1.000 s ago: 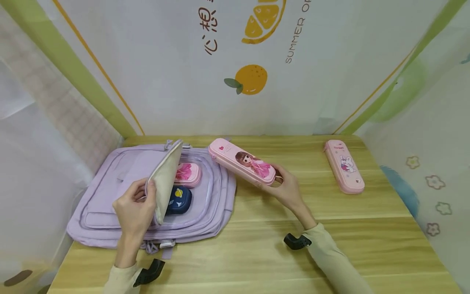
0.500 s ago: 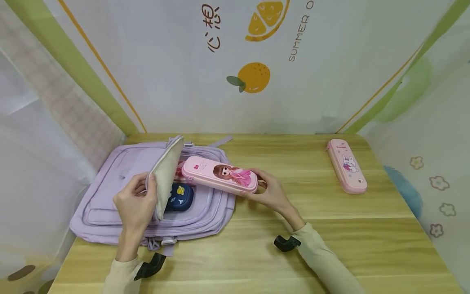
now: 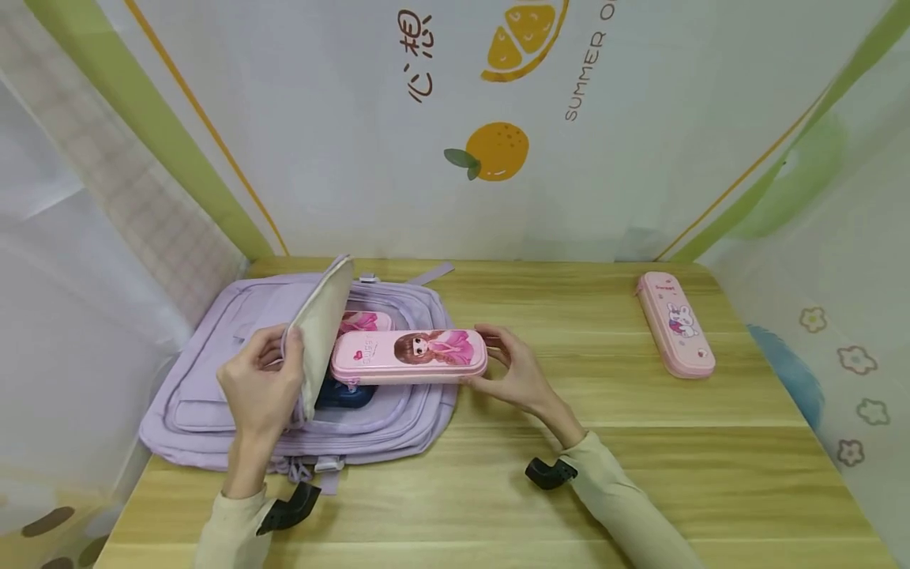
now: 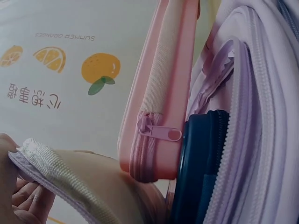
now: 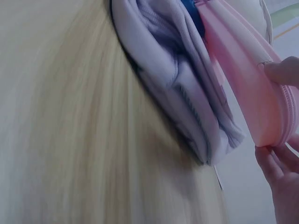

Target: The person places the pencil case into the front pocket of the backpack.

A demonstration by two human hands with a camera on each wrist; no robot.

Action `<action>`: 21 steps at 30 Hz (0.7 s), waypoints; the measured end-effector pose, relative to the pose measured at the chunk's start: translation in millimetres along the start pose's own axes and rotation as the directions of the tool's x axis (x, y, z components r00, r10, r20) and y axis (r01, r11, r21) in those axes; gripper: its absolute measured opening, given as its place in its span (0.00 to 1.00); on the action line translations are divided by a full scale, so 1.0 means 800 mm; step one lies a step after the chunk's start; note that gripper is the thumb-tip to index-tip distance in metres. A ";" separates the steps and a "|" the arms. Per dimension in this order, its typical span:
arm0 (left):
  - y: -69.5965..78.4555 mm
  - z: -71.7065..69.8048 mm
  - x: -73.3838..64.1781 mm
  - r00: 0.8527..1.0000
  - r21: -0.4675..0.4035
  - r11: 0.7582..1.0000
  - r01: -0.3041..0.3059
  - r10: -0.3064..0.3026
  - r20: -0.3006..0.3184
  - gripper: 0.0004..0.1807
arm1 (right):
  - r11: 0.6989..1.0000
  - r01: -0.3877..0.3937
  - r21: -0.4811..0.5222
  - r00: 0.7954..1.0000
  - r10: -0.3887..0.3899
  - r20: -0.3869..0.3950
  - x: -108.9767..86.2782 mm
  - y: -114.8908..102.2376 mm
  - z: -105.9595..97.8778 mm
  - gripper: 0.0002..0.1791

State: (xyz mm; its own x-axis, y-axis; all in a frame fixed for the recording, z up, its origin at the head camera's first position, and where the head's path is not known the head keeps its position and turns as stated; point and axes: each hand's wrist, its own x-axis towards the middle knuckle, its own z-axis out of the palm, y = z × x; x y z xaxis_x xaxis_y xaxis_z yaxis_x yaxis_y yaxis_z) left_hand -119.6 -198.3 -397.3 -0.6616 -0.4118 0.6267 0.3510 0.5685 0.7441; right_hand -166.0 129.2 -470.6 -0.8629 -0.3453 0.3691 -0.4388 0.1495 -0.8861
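A lilac backpack lies on the table with its front compartment unzipped. My left hand pinches the edge of the raised flap, whose cream lining shows. My right hand grips the right end of a pink pencil case printed with a long-haired doll, and its left end reaches over the compartment beside the flap. Partly covered beneath it are a second pink doll case and a dark blue case. In the left wrist view the held case's zipper pull hangs close by the blue case.
Another pink pencil case with a rabbit print lies at the right of the wooden table. A white curtain with orange prints hangs behind the table. Straps and a buckle lie at the backpack's near side.
My right hand has carried the doll-print pencil case leftward and toward me, from beside the backpack to over its compartment, turning it nearly level. My left hand keeps holding the flap up.
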 end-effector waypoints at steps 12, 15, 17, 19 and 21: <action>0.005 0.001 0.007 0.999 -0.012 0.999 0.038 -0.038 -0.009 0.06 | 1.000 0.026 0.008 0.999 -0.026 -0.044 0.005 -0.002 0.023 0.41; 0.006 0.002 0.007 0.999 -0.027 0.999 0.046 -0.046 0.001 0.06 | 1.000 0.017 0.024 0.999 -0.016 -0.049 0.005 -0.004 0.030 0.41; 0.006 0.003 0.007 0.999 -0.037 0.998 0.049 -0.049 0.004 0.06 | 0.999 0.012 0.047 0.999 -0.010 -0.036 0.006 -0.008 0.035 0.41; 0.007 0.004 0.007 0.999 -0.046 0.998 0.053 -0.052 0.007 0.06 | 0.996 0.014 0.091 1.000 -0.012 -0.022 0.007 -0.008 0.038 0.40; 0.007 0.005 0.007 0.999 -0.057 0.997 0.054 -0.054 0.006 0.06 | 0.991 0.017 0.135 1.000 -0.015 -0.010 0.007 -0.009 0.042 0.38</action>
State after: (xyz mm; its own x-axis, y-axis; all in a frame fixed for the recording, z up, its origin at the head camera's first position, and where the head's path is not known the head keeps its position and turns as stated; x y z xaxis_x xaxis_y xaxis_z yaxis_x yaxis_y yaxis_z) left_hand -124.0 -194.4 -390.7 -0.6835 -0.4373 0.5845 0.3524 0.5036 0.7888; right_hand -159.0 95.3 -471.4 -0.8584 -0.3384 0.3854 -0.4153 0.0176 -0.9095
